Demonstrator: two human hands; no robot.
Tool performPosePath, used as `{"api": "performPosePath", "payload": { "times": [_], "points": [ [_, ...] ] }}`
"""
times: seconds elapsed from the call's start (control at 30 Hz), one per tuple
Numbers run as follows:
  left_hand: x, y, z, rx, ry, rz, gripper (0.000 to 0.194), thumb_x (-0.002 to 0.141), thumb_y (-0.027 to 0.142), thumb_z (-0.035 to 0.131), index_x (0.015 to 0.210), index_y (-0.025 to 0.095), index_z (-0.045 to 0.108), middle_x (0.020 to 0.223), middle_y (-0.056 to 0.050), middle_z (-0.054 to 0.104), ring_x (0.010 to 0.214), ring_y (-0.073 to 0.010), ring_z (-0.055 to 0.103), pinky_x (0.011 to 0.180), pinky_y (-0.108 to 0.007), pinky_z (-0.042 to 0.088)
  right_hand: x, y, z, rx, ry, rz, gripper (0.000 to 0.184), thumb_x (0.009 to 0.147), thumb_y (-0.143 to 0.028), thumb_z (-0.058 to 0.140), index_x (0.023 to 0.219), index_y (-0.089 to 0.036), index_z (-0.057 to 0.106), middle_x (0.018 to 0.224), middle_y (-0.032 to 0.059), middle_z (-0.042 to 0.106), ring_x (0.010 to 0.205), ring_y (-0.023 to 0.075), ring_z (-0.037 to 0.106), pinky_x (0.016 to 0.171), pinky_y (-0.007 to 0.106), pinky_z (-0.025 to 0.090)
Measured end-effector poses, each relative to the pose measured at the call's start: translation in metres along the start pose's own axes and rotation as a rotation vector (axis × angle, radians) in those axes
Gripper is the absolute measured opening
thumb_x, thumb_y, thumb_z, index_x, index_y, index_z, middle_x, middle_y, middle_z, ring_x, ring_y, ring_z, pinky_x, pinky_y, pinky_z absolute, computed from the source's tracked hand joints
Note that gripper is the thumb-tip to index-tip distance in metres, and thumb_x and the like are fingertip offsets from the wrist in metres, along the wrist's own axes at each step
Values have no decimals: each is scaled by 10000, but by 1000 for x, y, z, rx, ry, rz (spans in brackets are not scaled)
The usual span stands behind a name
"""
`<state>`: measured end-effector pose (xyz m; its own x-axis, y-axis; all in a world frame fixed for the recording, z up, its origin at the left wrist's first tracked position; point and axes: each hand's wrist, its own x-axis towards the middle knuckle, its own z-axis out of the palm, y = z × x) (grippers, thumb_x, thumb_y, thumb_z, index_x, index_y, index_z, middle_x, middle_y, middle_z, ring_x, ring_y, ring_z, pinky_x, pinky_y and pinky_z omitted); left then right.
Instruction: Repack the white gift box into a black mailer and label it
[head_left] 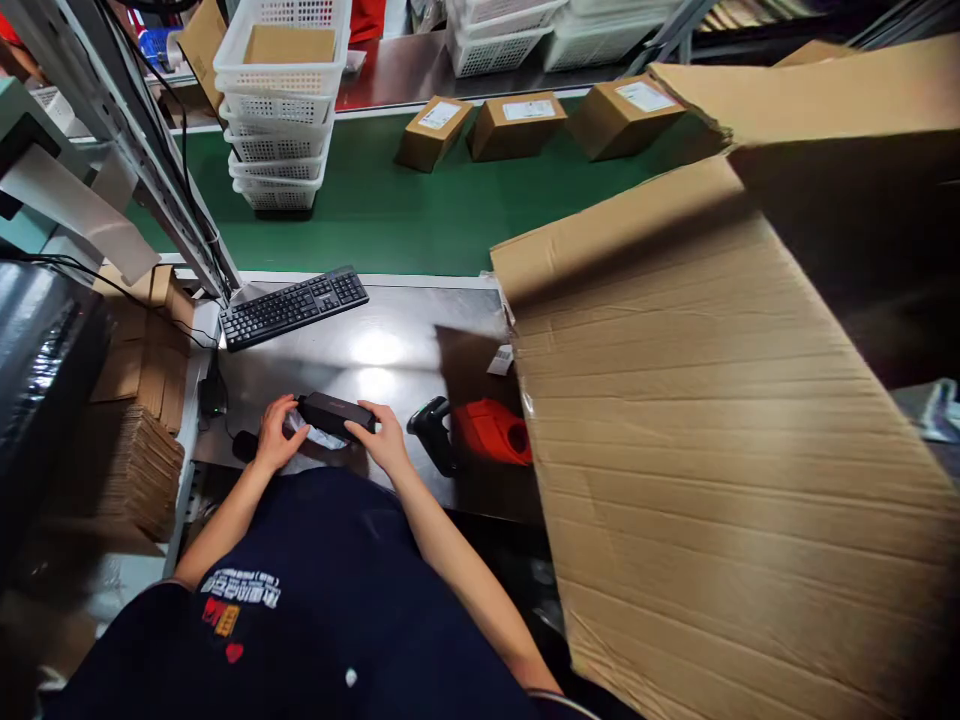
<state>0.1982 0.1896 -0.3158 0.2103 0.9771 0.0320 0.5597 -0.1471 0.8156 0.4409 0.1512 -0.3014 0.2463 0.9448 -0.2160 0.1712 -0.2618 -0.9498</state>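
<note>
A long, dark box point(336, 413) lies between my two hands, just above the steel table close to my body. My left hand point(277, 435) is closed around its left end, and my right hand point(381, 438) grips the right end with thumb and fingers. Under the box shows a crumpled piece of clear plastic point(322, 437), partly hidden. To the right of my right hand rests a black barcode scanner point(435, 436), apart from it. A red tape dispenser-like object point(495, 432) lies beside the scanner.
A large cardboard carton point(712, 430) fills the right side. Behind the keyboard point(294, 308) runs a green conveyor point(360, 220) bearing stacked white baskets point(279, 110) and labelled boxes point(517, 128). Flattened cardboard point(146, 470) is stacked left, below a metal post point(135, 130).
</note>
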Motion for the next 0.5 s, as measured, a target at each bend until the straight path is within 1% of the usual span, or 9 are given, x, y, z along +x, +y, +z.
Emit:
{"api": "performPosePath", "payload": {
  "times": [0.03,0.07,0.1,0.13,0.2,0.27,0.33,0.4,0.5],
  "points": [
    [3,9,2,-110,74,-47,519,846,406,739,1299,189,610,1451,-176,603,1385,-306,546,1208,-539,400,-3,-4,-5,142,30,110,479,735,-490,802,1108,-194,748,1094,107,702,1030,293,659,905,510,620],
    [7,18,5,-242,105,-93,602,835,457,757,1344,193,573,1447,-180,601,1345,-297,575,1173,-518,437,-5,-10,-10,274,36,208,532,732,-583,799,1095,-197,751,1075,98,706,967,277,668,801,478,646],
    [12,29,7,-388,93,-135,704,801,508,793,1382,202,538,1445,-181,600,1303,-288,603,1132,-493,474,-8,-18,-14,384,17,281,579,726,-645,794,1093,-200,753,1058,89,707,912,260,668,703,438,653],
    [18,41,10,-535,50,-169,817,746,553,840,1412,215,508,1440,-176,603,1268,-280,625,1093,-467,504,-10,-26,-18,462,-10,323,612,714,-678,799,1098,-204,756,1042,81,706,872,245,663,625,399,646],
    [30,64,16,-785,-54,-223,989,617,599,925,1428,241,487,1391,-150,637,1212,-265,654,1037,-428,539,-14,-42,-24,520,-42,325,629,692,-690,822,1092,-208,764,1023,72,702,839,228,651,539,343,623],
    [39,84,18,-938,-89,-274,1030,527,594,972,1386,255,517,1288,-109,685,1141,-246,680,990,-403,560,-17,-58,-29,495,-54,282,623,724,-711,792,1091,-207,770,995,71,705,803,218,644,514,326,609],
    [44,99,17,-1024,-97,-319,1003,483,569,993,1328,263,546,1177,-71,712,1024,-224,704,899,-385,586,-21,-70,-34,416,-31,193,614,767,-727,741,1092,-206,769,1002,80,719,799,219,650,554,334,613],
    [46,110,13,-1071,-129,-337,974,464,537,1001,1287,274,552,1138,-61,720,947,-212,712,823,-369,594,-27,-80,-41,292,9,45,614,766,-682,767,1166,-218,744,1123,101,728,904,242,677,671,361,631],
    [47,122,5,-1091,-192,-301,945,457,506,1007,1250,280,545,1213,-97,719,982,-227,717,818,-363,588,-39,-92,-49,141,60,-158,751,713,-552,877,1355,-250,632,1386,134,643,1121,275,669,836,399,630]
  ]
}}
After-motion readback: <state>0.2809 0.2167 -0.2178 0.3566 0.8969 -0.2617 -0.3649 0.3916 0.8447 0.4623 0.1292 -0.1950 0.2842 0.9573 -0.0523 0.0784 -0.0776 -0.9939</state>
